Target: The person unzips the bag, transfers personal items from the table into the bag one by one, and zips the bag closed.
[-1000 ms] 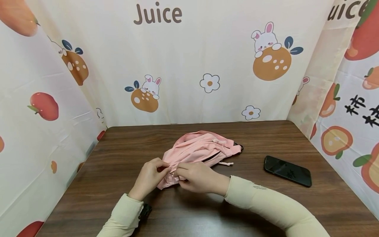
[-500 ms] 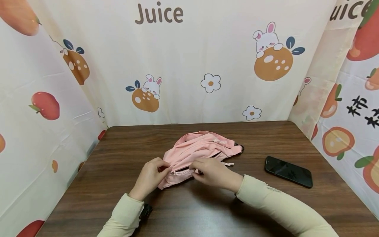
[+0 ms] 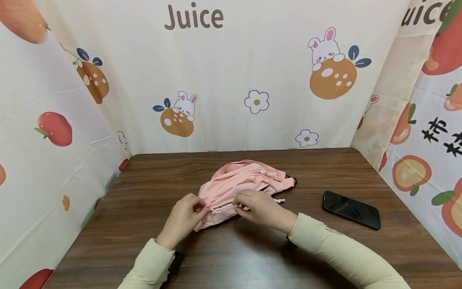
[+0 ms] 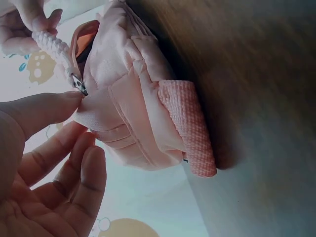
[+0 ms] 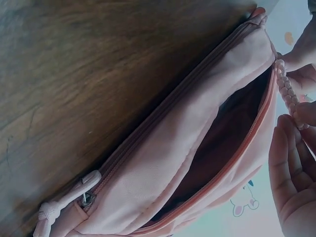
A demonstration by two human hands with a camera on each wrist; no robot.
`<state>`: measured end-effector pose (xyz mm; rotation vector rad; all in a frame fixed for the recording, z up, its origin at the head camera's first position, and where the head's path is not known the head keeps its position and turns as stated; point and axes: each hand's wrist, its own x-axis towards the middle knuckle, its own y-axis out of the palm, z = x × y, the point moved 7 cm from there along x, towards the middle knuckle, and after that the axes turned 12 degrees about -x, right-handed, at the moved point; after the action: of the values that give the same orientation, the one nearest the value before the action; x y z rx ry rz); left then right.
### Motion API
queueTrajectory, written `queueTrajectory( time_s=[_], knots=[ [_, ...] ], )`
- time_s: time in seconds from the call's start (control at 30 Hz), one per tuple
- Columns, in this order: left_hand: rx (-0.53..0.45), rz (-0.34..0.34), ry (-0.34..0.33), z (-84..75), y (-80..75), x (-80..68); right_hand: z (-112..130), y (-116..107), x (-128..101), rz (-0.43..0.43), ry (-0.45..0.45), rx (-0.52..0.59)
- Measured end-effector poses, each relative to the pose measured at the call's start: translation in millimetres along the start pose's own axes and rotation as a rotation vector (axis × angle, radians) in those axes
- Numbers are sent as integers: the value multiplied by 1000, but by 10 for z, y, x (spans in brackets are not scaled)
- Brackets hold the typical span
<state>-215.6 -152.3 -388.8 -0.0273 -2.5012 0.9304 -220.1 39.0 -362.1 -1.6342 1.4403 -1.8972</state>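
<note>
A pink waist bag (image 3: 245, 182) lies in the middle of the brown table (image 3: 252, 261). My left hand (image 3: 199, 209) pinches the bag's near left end, right beside the zipper slider (image 4: 79, 85). My right hand (image 3: 242, 205) pinches the pale braided zipper cord (image 3: 224, 208), which is stretched between the two hands. In the right wrist view the bag's main pocket (image 5: 222, 148) gapes open and dark inside, with the braided cord (image 5: 289, 96) running to my fingers (image 5: 291, 163). In the left wrist view the thumb (image 4: 44, 111) presses the fabric of the bag (image 4: 133, 98) near the slider.
A black phone (image 3: 351, 209) lies face up on the table to the right of the bag. A second zipper pull (image 5: 64, 202) hangs at the bag's far end, and a woven strap end (image 4: 190, 131) sticks out. Printed cloth walls (image 3: 231, 80) close three sides.
My right hand has moved to the right, away from the left hand, drawing the braided cord taut. The left hand has kept its pinch on the bag's end.
</note>
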Motion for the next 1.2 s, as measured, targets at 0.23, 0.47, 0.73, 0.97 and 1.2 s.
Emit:
queueTrajectory(
  time_s=[0.23,0.47,0.73,0.97,1.2],
  knots=[
    [39,-20,21,-16,-3,-17,-23,-36,-2,1,8,53],
    [45,-24,-3,-16,-23,-11,-139,-28,-74,45,66,77],
    [46,-16,-4,-3,-23,-12,-340,-20,-223,94,165,80],
    [51,-9,-12,13,-24,-9,-524,-89,-360,78,228,73],
    [72,13,-7,9,-18,-21,-697,-160,-518,46,266,66]
  ],
)
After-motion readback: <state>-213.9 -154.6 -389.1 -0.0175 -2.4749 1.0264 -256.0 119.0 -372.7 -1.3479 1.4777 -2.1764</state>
